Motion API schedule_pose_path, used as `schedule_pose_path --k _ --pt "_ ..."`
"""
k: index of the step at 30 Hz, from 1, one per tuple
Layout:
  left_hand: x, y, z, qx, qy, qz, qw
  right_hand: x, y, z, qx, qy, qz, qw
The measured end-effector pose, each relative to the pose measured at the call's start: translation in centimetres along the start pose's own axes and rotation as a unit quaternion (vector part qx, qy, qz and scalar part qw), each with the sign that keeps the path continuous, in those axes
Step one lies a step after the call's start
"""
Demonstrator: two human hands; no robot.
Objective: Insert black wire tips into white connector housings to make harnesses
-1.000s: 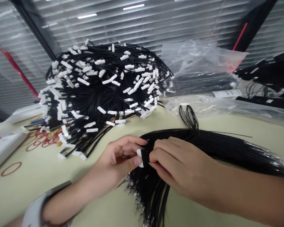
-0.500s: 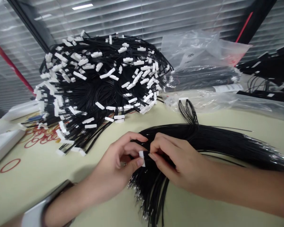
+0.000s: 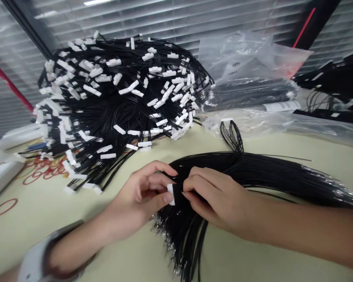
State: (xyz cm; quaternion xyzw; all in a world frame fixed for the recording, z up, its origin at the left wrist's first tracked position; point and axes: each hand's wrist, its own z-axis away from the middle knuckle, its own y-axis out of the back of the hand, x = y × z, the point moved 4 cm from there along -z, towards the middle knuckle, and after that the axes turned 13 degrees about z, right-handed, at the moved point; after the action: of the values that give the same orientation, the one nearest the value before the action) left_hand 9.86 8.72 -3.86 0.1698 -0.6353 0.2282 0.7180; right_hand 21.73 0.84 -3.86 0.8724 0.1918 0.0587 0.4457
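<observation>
Between thumb and fingers, my left hand (image 3: 148,196) pinches a small white connector housing (image 3: 171,194). Just to its right, my right hand (image 3: 213,196) is closed, its thumb and index fingertips together; a thin black wire seems to be in the pinch, though the dark bundle behind makes it hard to see. Beneath both hands lies a thick bundle of black wires (image 3: 270,174), with shiny metal terminals on the ends that fan out below and at the far right. A looped harness with a white connector (image 3: 226,119) rests across the top of the bundle.
A large heap of black wire harnesses with white connectors (image 3: 111,105) fills the back left. Red rubber bands (image 3: 44,168) lie beside it, near a white box (image 3: 4,176). Clear plastic bags (image 3: 250,94) sit at the back, with more black cables (image 3: 338,86) at the right.
The view has shifted slightly, so most things sit a little further left. My right fingertips are a bit further from the white connector; my left hand still holds it.
</observation>
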Motion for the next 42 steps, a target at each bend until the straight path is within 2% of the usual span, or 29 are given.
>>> schedule_pose_path --k 4,6,8,11,13,15,19,23,26,29,30,31,32,37,40,42 --pt "0.7 0.3 -0.3 0.031 -0.026 -0.043 0.998 1.9 -0.1 -0.9 -0.095 -0.084 -0.047 0.991" --pt "0.8 0.3 -0.4 0.043 -0.033 -0.067 0.996 2.4 0.3 -1.3 -0.118 -0.092 -0.034 0.988" --pt "0.6 0.3 -0.4 0.043 -0.032 -0.068 0.996 2.1 1.1 -1.4 -0.111 -0.055 0.035 0.992" --pt "0.3 0.6 -0.4 0.049 -0.028 -0.032 0.998 0.0 2.7 -1.1 -0.036 0.028 0.148 0.988" --pt "0.2 0.7 -0.5 0.049 -0.026 -0.013 0.998 -1.9 3.0 -0.4 0.001 0.097 0.141 0.985" --pt "0.3 0.9 -0.4 0.052 -0.029 -0.014 0.998 -3.3 2.1 0.4 -0.036 0.140 0.134 0.980" --pt "0.4 1.1 -0.5 0.065 -0.032 -0.029 0.997 -3.4 0.0 1.1 -0.112 0.125 0.174 0.970" --pt "0.5 1.3 -0.6 0.055 -0.031 -0.070 0.996 -2.8 0.0 1.2 -0.139 0.131 0.142 0.971" --pt "1.0 1.0 -0.3 0.017 -0.019 -0.125 0.992 -2.7 0.4 1.3 -0.121 0.120 0.126 0.977" --pt "1.1 0.6 0.6 -0.007 0.012 -0.173 0.985 -2.7 0.3 1.5 -0.074 0.099 0.096 0.988" --pt "1.0 0.7 1.0 0.000 0.021 -0.187 0.982 -2.7 0.3 1.6 -0.050 0.095 0.086 0.990" --pt "1.1 0.8 1.3 0.023 0.002 -0.197 0.980 -2.7 0.2 1.6 -0.029 0.095 0.079 0.992" --pt "0.9 0.7 1.5 0.017 -0.010 -0.207 0.978 -2.6 0.0 1.5 -0.016 0.096 0.074 0.992" --pt "0.2 1.0 1.6 0.068 -0.061 -0.218 0.972 -2.4 -0.2 1.2 0.027 0.105 0.062 0.992" --pt "0.2 1.0 1.3 0.092 -0.054 -0.183 0.977 -2.4 -0.1 1.1 0.042 0.099 0.049 0.993" --pt "0.5 0.9 1.1 0.086 -0.036 -0.159 0.983 -2.5 0.0 1.2 0.053 0.079 0.024 0.995"
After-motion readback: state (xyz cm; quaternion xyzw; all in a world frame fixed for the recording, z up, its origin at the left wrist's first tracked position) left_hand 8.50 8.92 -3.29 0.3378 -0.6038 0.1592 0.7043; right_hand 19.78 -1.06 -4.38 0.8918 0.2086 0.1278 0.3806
